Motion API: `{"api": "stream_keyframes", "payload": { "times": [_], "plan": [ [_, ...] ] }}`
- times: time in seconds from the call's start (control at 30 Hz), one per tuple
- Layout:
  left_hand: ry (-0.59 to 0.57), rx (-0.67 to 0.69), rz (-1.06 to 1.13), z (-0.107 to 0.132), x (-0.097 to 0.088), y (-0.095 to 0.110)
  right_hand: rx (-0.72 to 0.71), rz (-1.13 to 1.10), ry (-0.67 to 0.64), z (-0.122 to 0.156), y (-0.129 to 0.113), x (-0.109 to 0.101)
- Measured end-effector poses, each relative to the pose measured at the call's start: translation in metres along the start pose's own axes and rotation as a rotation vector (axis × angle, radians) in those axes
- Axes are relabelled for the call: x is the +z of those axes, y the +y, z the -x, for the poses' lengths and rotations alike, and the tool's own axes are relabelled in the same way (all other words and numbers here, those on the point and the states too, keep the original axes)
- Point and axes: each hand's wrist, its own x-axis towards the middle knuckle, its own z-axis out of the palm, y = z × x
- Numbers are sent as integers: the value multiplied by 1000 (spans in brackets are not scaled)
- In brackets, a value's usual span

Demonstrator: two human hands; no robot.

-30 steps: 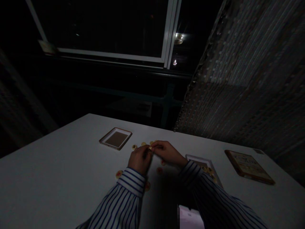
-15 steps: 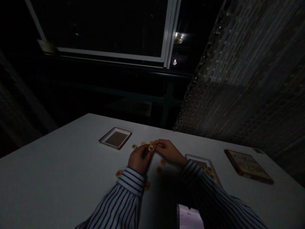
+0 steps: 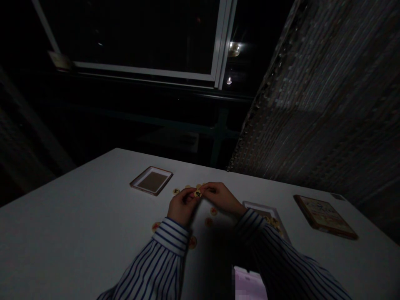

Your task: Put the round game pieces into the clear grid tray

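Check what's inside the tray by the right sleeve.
The tray holds a few round yellowish discs toward its right side. The right sleeve covers its near-left part, so anything there is hidden. Disc markings are too dark to read.

White table, blue-and-white striped shirt sleeves, pale yellow round disc with dark marking, brown tray with white rim.
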Motion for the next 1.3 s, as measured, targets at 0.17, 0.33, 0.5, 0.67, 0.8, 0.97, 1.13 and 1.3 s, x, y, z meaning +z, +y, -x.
{"api": "stream_keyframes", "payload": {
  "times": [0.17,0.33,0.5,0.67,0.8,0.97,1.13,1.3],
  "plan": [
    [-8,-76,157,0,1,-4,-1,14,-23,0,1,-2],
    [-28,-117,213,0,-1,-3,-33,51,-55,-2,2,-6],
    [-34,-147,253,1,-2,1,-36,87,-80,-2,-4,-11],
    [-63,-152,295,4,0,8,-7,129,-64,6,-16,-18],
    [-103,-204,409,7,5,11,-23,179,-43,18,-25,-23],
    [-158,-220,416,13,9,16,-33,299,-3,35,-36,-29],
    [-192,-197,379,21,14,23,-36,498,-9,51,-46,-34],
    [-192,-169,346,28,20,27,-83,799,-5,66,-47,-41]
  ]
}}
